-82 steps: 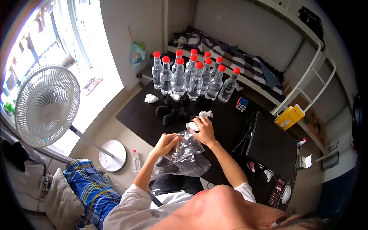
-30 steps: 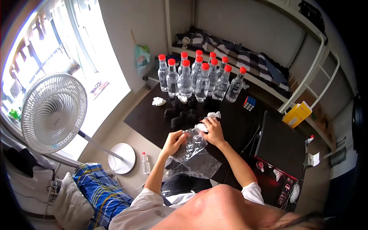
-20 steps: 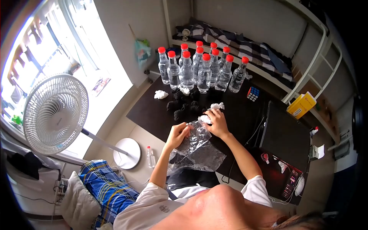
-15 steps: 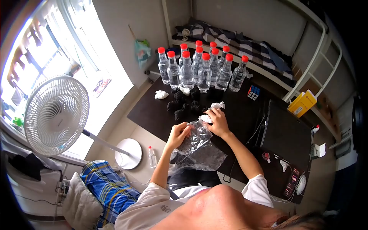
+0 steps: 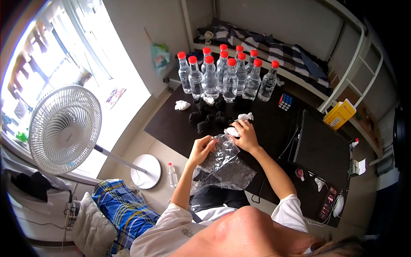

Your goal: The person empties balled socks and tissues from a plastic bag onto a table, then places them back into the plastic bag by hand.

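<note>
A clear plastic bag (image 5: 224, 165) hangs over the near edge of the dark table (image 5: 165, 124). My left hand (image 5: 201, 150) is closed on the bag's upper left edge. My right hand (image 5: 245, 136) has its fingers curled round a crumpled white bundle (image 5: 232, 131) at the bag's upper right. Another white bundle (image 5: 245, 116) lies just beyond those fingers. Several black bundles (image 5: 201, 116) are grouped beyond the bag, with a white one (image 5: 182, 105) to their left. Behind them stand several clear bottles (image 5: 230, 81) with red caps.
A puzzle cube (image 5: 285, 102) and a closed black laptop (image 5: 323, 143) are on the table's right side. A white fan (image 5: 66, 128) stands at the left, near a bottle (image 5: 172, 175) on the floor. A yellow box (image 5: 339, 114) is at the far right.
The view has shifted, so the table and bottles sit farther right and higher in the picture. Both hands keep their hold, and the bag has spread a little lower down.
</note>
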